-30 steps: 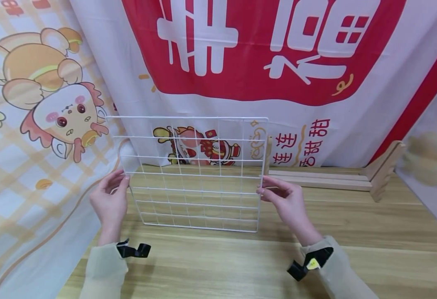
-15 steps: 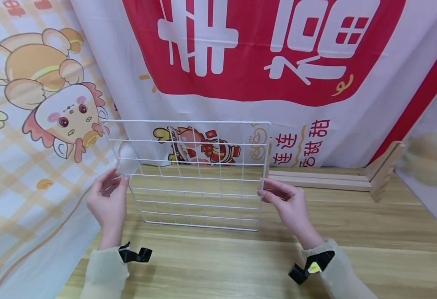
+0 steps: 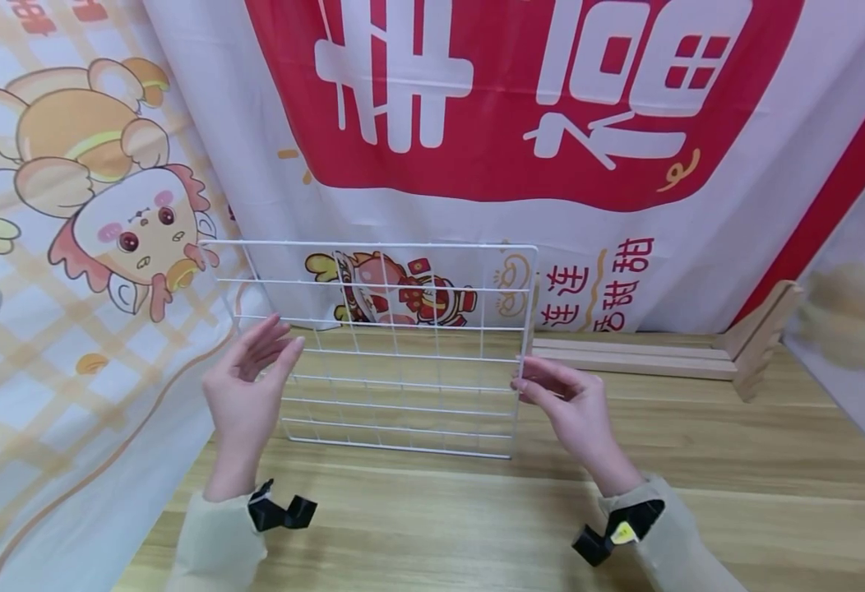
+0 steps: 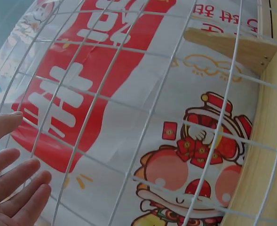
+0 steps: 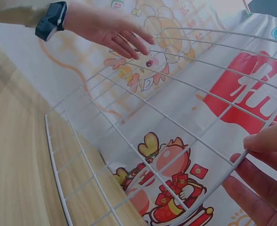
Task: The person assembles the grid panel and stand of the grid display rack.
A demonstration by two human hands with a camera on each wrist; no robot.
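A white wire grid panel stands upright on the wooden table, its top leaning slightly. My right hand pinches the panel's right edge wire between thumb and fingers, as the right wrist view also shows. In front of the panel's left side is my left hand, holding nothing. Its fingers are spread and loosely bent, with the thumb apart from them. Whether any fingertip of that hand touches a wire, I cannot tell.
A wooden stand with an upright end piece lies behind the panel to the right. Printed cloths hang at the back and left. The wooden table extends in front.
My left hand has let go of the panel's left edge and moved right, in front of the wires. The panel's top has tipped slightly towards me; my right hand keeps its grip.
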